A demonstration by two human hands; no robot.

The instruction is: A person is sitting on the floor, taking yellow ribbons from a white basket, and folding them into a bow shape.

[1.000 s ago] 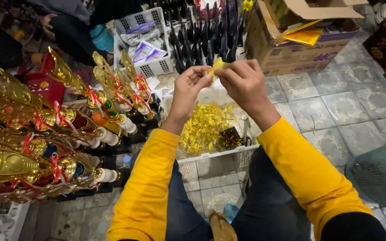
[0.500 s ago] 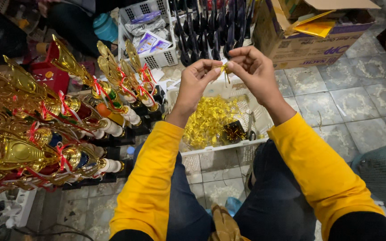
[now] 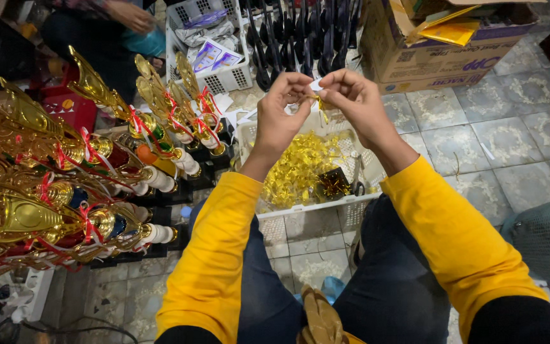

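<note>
Your left hand and right hand meet above the white plastic basket, fingertips of both pinched together on one small gold ribbon bow held between them. Judged from the layout, much is done: gold trophies at your left already wear red ribbons. Much remains: a heap of gold bows fills the basket beside a dark spool.

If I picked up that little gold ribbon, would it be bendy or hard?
Probably bendy: the gold ribbon curls between the left hand and right hand. Likely very light, since fingertips alone pinch it. The pile of ribbons in the white basket looks crinkly, so it may crease easily.
</note>
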